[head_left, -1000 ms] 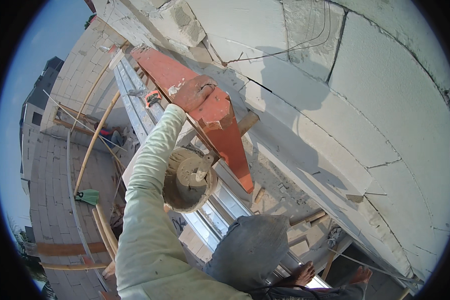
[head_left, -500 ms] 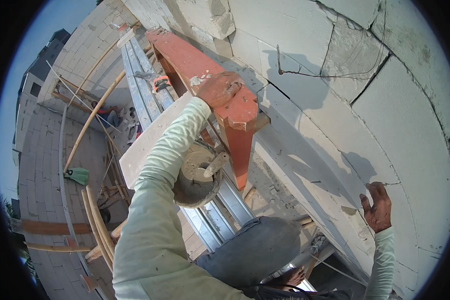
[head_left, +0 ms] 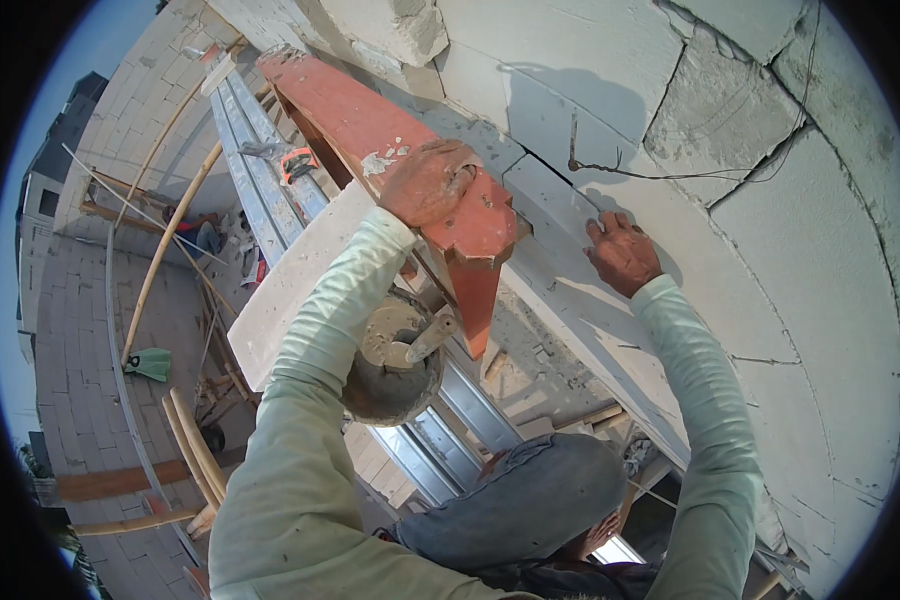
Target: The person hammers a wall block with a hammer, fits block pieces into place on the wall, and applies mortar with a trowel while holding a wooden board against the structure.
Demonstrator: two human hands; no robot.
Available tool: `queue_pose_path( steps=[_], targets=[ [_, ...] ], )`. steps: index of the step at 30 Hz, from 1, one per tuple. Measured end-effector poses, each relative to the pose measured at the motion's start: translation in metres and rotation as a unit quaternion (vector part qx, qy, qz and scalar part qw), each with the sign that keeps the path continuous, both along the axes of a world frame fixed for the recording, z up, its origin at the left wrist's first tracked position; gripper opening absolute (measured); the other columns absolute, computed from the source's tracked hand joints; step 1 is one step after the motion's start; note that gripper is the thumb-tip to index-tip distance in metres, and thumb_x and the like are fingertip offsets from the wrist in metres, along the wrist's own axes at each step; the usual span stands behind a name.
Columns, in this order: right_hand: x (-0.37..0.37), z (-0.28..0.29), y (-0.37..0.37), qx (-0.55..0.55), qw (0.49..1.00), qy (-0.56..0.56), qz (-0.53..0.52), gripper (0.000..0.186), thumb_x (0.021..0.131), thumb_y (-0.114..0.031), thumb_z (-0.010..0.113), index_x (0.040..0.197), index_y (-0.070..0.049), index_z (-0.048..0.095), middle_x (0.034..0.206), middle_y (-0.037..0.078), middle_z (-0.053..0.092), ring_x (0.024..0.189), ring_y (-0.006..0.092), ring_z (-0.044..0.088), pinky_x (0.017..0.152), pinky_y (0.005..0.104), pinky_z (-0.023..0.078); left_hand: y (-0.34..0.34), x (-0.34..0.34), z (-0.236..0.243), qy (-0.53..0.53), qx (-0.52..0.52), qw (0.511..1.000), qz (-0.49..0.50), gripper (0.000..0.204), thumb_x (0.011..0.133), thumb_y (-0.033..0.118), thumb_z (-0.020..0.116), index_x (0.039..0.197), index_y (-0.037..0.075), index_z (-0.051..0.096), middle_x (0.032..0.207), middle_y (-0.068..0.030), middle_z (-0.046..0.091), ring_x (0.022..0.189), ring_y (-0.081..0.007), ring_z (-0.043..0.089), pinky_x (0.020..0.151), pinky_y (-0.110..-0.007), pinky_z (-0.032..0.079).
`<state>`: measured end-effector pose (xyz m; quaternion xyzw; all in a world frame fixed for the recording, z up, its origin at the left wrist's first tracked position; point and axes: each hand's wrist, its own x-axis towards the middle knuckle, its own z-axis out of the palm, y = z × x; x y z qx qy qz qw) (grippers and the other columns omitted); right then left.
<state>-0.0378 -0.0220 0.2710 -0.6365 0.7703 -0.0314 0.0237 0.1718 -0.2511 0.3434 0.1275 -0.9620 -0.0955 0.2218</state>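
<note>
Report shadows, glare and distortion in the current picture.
Head view: a dark shadow lies on the pale grey block wall; head view: glare whitens parts of ribbed silver metal planks; head view: shade darkens the hollow side of the long red beam; head view: fisheye curvature bends the wall's lines near the rim.

- On the near end of the long red box-shaped beam (head_left: 340,105): the bare left hand (head_left: 430,185).
- Right of the beam: the bare right hand (head_left: 625,255), beside the pale block wall (head_left: 730,300).
- Left of the beam: the flat white slab (head_left: 275,310) and silver ribbed metal planks (head_left: 255,170), a small orange-and-black object (head_left: 297,163) on them.
- Before the beam: the round grey bucket (head_left: 395,398), a pale-handled tool (head_left: 432,338) inside.
</note>
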Motion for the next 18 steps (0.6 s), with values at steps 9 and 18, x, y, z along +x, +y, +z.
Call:
queue_pose_path(
  steps=[9,18],
  targets=[
    [-0.005,-0.072,0.011,-0.139,0.986,0.080,0.044,0.034,0.080,-0.017,0.061,0.111,-0.003,0.058,0.106,0.011,0.054,0.103,0.0256,0.054,0.074,0.0404,0.054,-0.001,0.004,0.005,-0.042,0.077,0.996,-0.031,0.021,0.085,0.012,0.051,0.099,0.001,0.062,0.105,-0.0157,0.062,0.099,-0.0357,0.057,0.089,-0.041,0.045],
    [-0.004,-0.084,0.016,-0.151,0.981,0.108,0.053,0.027,0.081,-0.013,0.056,0.106,-0.004,0.062,0.099,0.009,0.058,0.099,0.0241,0.056,0.071,0.0397,0.054,0.012,0.008,0.014,-0.052,0.109,0.992,0.034,0.022,0.085,0.016,0.052,0.096,0.003,0.065,0.104,-0.0128,0.065,0.099,-0.0324,0.059,0.087,-0.039,0.047]
  ],
)
